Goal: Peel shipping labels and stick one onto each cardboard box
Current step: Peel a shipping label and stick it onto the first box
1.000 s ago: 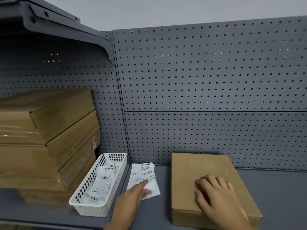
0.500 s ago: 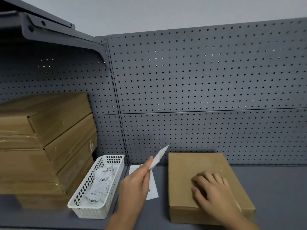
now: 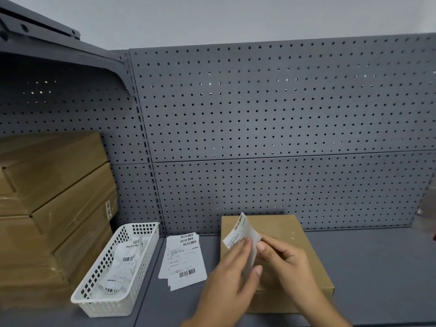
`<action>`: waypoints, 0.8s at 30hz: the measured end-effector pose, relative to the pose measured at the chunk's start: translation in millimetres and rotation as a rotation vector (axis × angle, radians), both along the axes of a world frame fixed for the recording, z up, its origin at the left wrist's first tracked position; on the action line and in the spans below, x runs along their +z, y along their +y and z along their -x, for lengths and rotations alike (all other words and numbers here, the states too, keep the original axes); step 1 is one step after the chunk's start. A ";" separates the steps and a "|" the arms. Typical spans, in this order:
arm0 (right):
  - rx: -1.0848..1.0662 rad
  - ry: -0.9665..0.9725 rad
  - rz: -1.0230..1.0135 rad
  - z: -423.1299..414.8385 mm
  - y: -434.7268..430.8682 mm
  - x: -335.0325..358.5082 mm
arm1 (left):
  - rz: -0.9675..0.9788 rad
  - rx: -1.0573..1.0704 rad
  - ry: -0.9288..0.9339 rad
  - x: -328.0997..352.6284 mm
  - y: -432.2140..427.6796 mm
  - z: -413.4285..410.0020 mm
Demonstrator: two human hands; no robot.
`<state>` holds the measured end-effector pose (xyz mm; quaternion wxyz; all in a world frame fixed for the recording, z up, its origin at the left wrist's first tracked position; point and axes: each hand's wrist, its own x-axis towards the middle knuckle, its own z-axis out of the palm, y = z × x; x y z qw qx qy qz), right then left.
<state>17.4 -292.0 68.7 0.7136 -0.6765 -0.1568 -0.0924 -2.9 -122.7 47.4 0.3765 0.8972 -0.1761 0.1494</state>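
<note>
A flat cardboard box (image 3: 292, 234) lies on the grey shelf, right of centre. Above it both hands hold one white shipping label (image 3: 240, 230) with barcodes. My left hand (image 3: 231, 282) pinches its lower part, and my right hand (image 3: 287, 263) pinches its right edge with fingertip and thumb. The label stands tilted, printed side facing left. A small pile of more labels (image 3: 184, 258) lies flat on the shelf to the left of the box.
A white perforated basket (image 3: 141, 258) with used label sheets stands left of the pile. A stack of cardboard boxes (image 3: 54, 204) fills the far left. Grey pegboard (image 3: 271, 128) closes the back. Bare shelf (image 3: 377, 267) lies right of the box.
My left hand lifted a label off the pile and carried it over the box. My right hand rose off the box top and took hold of the label's edge.
</note>
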 end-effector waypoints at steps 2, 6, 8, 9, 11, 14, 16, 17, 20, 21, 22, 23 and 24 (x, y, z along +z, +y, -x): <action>0.006 0.003 -0.013 2.8 0.1 -1.0 | 0.063 -0.023 0.013 -1.5 0.3 0.2; -0.015 0.045 -0.103 4.4 7.7 -12.7 | 0.104 -0.019 -0.045 -0.9 5.2 -0.9; -0.024 0.082 -0.172 5.3 13.4 -18.6 | 0.069 -0.044 -0.089 1.2 6.8 1.6; -0.020 0.094 -0.194 6.2 15.7 -19.9 | 0.057 -0.057 -0.102 2.6 7.3 3.0; -0.003 0.101 -0.218 9.3 18.0 -18.9 | 0.095 -0.080 -0.097 6.1 7.6 6.0; 0.002 0.072 -0.186 13.8 18.7 -14.5 | 0.180 -0.117 -0.056 11.2 7.7 8.7; -0.010 0.047 -0.165 15.3 17.8 -12.8 | 0.221 -0.125 -0.039 14.8 6.8 10.9; -0.012 0.034 -0.164 16.1 17.8 -11.0 | 0.239 -0.124 -0.039 16.9 6.1 12.3; 0.002 -0.006 -0.170 19.8 15.6 -5.2 | 0.275 -0.124 -0.046 23.7 4.6 16.5; -0.001 -0.017 -0.167 20.9 15.4 -3.0 | 0.283 -0.127 -0.045 25.8 4.3 17.3; -0.006 -0.029 -0.157 21.8 14.9 -2.0 | 0.297 -0.131 -0.043 27.8 4.1 18.1; -0.012 -0.036 -0.144 22.5 14.5 -0.7 | 0.318 -0.136 -0.037 29.5 3.7 18.8; -0.020 -0.038 -0.133 23.0 14.4 0.3 | 0.341 -0.143 -0.029 31.3 3.4 19.7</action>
